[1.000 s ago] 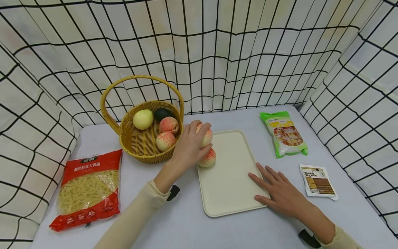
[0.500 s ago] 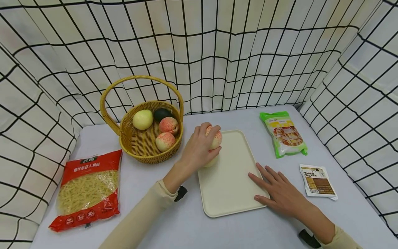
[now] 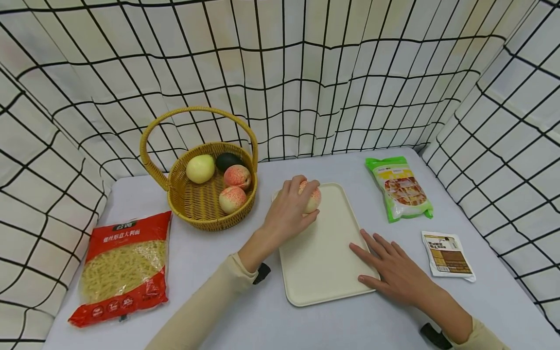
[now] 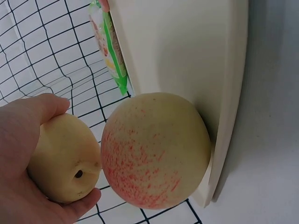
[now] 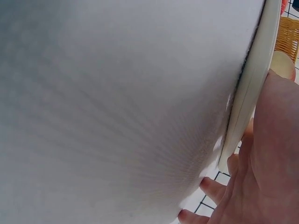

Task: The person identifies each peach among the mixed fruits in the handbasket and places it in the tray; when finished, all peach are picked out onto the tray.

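Peach (image 3: 312, 198) is gripped in the left hand (image 3: 288, 210), fingers and thumb curled round it, over the far left part of the tray (image 3: 328, 262); contact with the tray cannot be determined. Second peach (image 4: 156, 151) rests on the tray just beside it, per the left wrist view. Right hand (image 3: 395, 272) lies fingers spread at the tray's right edge. Basket (image 3: 205, 224) stands left of the tray.

Pale-yellow peach (image 3: 312, 199) — red-speckled, plain cream tray (image 3: 328, 262), golden basket (image 3: 214, 223)
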Demonstrator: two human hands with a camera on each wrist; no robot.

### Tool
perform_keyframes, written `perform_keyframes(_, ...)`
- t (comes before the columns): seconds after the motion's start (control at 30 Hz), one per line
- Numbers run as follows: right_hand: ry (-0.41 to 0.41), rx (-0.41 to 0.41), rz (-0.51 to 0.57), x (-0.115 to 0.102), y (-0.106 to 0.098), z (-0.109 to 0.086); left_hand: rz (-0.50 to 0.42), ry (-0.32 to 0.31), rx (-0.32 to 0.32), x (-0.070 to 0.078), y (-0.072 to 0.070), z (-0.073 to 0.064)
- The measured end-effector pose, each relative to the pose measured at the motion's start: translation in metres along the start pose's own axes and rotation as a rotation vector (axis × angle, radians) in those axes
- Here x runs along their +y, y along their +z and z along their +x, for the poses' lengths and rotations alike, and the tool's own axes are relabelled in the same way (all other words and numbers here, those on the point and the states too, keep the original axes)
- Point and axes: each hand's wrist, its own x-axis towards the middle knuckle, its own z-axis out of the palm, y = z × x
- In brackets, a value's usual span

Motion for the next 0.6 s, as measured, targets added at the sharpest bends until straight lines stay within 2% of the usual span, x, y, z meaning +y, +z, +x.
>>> perform_keyframes(0.37,-0.001,0.004,-0.005,0.001,0.0,-0.001,0.02,0.039,-0.036,0.008,0.011,0.005)
perform_keyframes(0.6,0.005,-0.009,0.0,0.001,-0.001,-0.001,0.032,0.034,-0.079,0.014,0.017,0.007)
